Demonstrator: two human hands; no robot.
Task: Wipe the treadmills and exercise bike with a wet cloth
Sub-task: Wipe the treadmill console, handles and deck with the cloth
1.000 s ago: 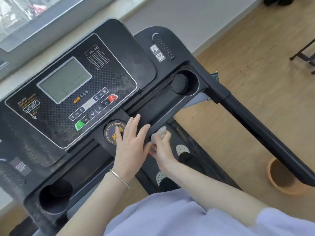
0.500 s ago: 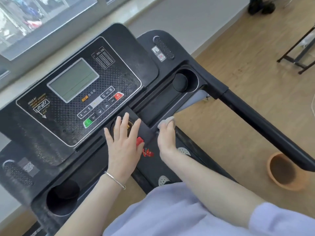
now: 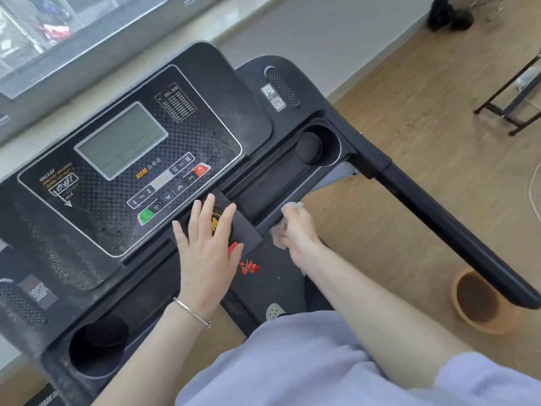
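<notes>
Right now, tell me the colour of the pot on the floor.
Terracotta orange pot, dark inside; head view.

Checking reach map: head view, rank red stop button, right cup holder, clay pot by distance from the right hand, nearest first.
From the right hand, which grips the cloth:
1. red stop button, up-left on the console.
2. right cup holder, above it; close to 1, hard to call.
3. clay pot, floor, lower right.

This looks like a room in a home or a small exercise room, though the narrow view leaves that unsure. A dusty black treadmill with a display console stands against a window and pale sill. The floor is light wood laminate. A terracotta pot sits on it, beside a black metal frame and loose cords.
</notes>
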